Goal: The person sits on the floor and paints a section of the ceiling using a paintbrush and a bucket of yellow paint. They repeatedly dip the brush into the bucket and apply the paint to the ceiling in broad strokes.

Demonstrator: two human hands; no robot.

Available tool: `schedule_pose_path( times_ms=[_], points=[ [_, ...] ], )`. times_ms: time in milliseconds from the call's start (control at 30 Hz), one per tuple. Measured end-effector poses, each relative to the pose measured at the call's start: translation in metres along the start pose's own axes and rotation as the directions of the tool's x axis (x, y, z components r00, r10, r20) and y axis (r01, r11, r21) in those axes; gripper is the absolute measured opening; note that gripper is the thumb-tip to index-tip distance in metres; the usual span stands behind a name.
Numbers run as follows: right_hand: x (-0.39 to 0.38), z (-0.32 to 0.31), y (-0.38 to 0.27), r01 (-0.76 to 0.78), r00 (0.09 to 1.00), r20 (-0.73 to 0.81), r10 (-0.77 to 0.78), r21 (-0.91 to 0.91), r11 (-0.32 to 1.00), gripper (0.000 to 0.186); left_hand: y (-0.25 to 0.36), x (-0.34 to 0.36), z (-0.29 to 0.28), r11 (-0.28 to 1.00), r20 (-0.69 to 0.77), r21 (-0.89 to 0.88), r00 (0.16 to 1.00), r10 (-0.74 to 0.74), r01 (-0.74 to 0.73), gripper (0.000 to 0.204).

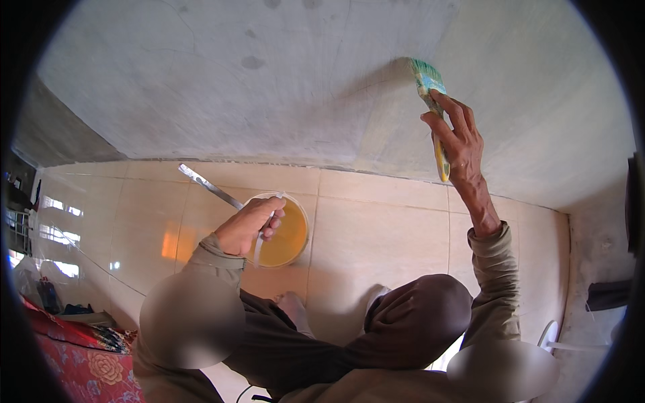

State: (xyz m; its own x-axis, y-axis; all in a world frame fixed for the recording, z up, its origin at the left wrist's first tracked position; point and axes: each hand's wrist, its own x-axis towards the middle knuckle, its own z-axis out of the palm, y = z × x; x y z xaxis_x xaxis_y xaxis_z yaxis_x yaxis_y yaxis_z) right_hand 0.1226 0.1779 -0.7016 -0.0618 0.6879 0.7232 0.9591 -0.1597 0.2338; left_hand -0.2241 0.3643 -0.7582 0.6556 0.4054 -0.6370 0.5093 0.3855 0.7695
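Note:
My right hand (460,141) is closed around the yellow handle of a wide paintbrush (430,80). The brush's green-stained bristles point up at the grey wall (282,87), close to its surface; whether they touch it I cannot tell. Lower left, my left hand (252,225) is closed on the pale handle of a round bucket (289,232) holding yellowish liquid. A long, flat grey metal strip (208,185) sticks out to the left from behind that hand; its other end is hidden there.
Glossy beige floor tiles (376,228) meet the wall's base. My bent knees and feet are below the bucket. At the lower left lies red floral fabric (94,369), with assorted items beyond it. A white round-based object (549,334) stands at the right, near a dark hanging cloth (608,295).

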Motion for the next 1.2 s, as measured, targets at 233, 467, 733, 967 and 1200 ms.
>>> schedule_pose_path(
  times_ms=[233, 467, 733, 967, 1200],
  points=[
    [-0.091, 0.079, -0.022, -0.048, 0.984, 0.175, 0.039, 0.046, 0.998, 0.029, 0.002, 0.0, 0.0, 1.0, -0.011, 0.013, 1.0, -0.013, 0.013, 0.029],
    [-0.111, 0.088, -0.032, -0.079, 0.939, 0.343, 0.004, 0.204, 0.976, 0.027, 0.001, 0.0, 0.0, 1.0, -0.009, 0.019, 1.0, -0.009, 0.009, 0.029],
    [-0.014, 0.002, -0.002, -0.05, 0.998, 0.046, 0.047, 0.069, 0.996, 0.037, 0.001, 0.001, 0.001, 1.0, -0.008, 0.008, 1.0, -0.008, 0.008, 0.03],
    [-0.086, 0.083, -0.023, -0.045, 0.993, 0.108, 0.045, -0.001, 0.999, 0.03, 0.002, -0.003, 0.0, 1.0, 0.001, 0.019, 1.0, -0.019, 0.019, 0.031],
    [-0.187, 0.155, -0.062, -0.195, 0.903, 0.423, 0.068, 0.263, 0.945, 0.024, 0.004, -0.002, 0.002, 0.999, -0.017, 0.036, 1.0, -0.018, 0.019, 0.03]
  ],
)
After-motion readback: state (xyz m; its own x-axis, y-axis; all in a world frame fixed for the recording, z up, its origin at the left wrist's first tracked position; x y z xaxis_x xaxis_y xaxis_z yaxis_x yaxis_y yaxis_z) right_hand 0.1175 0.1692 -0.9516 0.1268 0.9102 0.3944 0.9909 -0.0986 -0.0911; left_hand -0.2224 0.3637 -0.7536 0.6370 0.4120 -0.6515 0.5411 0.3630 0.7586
